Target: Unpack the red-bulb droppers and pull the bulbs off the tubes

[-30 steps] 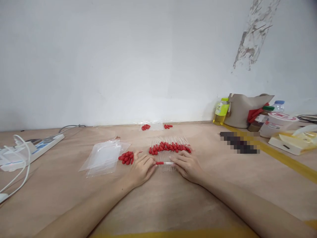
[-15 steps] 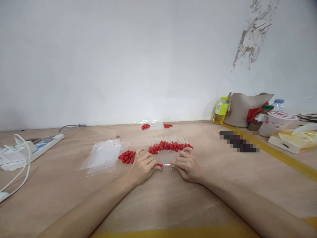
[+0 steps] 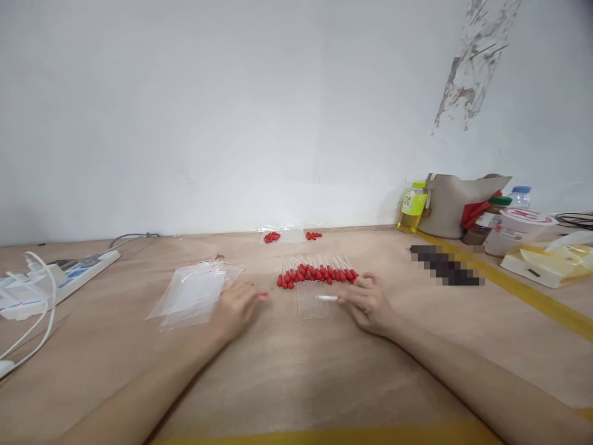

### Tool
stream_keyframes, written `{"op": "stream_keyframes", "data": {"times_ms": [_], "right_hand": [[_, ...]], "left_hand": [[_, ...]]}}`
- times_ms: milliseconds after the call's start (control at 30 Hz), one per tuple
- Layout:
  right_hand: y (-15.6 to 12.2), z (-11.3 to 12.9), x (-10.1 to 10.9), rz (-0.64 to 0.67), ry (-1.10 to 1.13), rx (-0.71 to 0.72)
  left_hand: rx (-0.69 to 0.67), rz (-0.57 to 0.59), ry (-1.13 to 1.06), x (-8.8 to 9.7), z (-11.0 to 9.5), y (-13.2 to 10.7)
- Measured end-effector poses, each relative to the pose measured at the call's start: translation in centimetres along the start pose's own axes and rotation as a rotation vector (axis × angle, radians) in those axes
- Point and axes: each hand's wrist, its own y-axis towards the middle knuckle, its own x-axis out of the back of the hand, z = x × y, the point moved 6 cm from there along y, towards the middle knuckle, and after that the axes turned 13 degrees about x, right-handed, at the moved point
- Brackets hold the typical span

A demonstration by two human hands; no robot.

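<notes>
My left hand (image 3: 235, 307), somewhat blurred, is closed with a red rubber bulb (image 3: 262, 295) at its fingertips. It is beside the plastic bags and covers the place of the loose bulb pile. In my right hand (image 3: 368, 303) is a thin glass dropper tube (image 3: 327, 298), pinched at one end and pointing left. Beneath and left of it lies a row of bare glass tubes (image 3: 311, 303). Just beyond, droppers with red bulbs (image 3: 319, 272) are lined up, bulbs toward me and stems toward the wall.
Clear plastic bags (image 3: 197, 290) lie left of centre. Two bags of red bulbs (image 3: 272, 237) rest by the wall. A power strip (image 3: 88, 272) with cables is far left. A yellow-labelled bottle (image 3: 412, 207), grey bag (image 3: 456, 204), tub (image 3: 519, 232) and tissue pack (image 3: 551, 262) stand right.
The red bulb and the glass tube, end to end between my hands before, are now apart. My left hand has moved left with the bulb; my right has shifted slightly right with the tube.
</notes>
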Motion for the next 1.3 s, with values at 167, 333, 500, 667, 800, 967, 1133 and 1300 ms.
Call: {"op": "stream_keyframes", "data": {"times_ms": [167, 333, 500, 667, 800, 967, 1133, 1300], "right_hand": [[-1.0, -2.9, 0.5, -0.020, -0.095, -0.221], [-0.8, -2.2, -0.1, 0.014, -0.100, -0.212], [-0.8, -1.7, -0.7, 0.021, -0.158, -0.167], [-0.6, -1.3, -1.9, 0.035, -0.176, -0.127], [-0.4, -0.9, -2.4, 0.115, -0.112, -0.135], [-0.2, -0.5, -2.2, 0.165, -0.024, -0.135], [0.1, -0.3, -2.2, 0.214, -0.015, -0.114], [0.0, -0.3, -2.2, 0.243, 0.015, -0.106]], "left_hand": [[0.774, -0.103, -0.054, 3.4, 10.4, 1.2], [0.879, 0.090, -0.161, 1.8, 13.3, 0.7], [0.889, 0.200, -0.237, 0.1, 13.2, 0.0], [0.873, 0.271, -0.312, -0.6, 12.4, -0.1], [0.866, 0.300, -0.311, -0.5, 11.9, 0.0], [0.827, 0.270, -0.245, -0.1, 12.2, 0.2], [0.821, 0.274, -0.169, -0.3, 13.1, 0.1], [0.820, 0.279, -0.212, -0.7, 14.0, -0.1]]}}
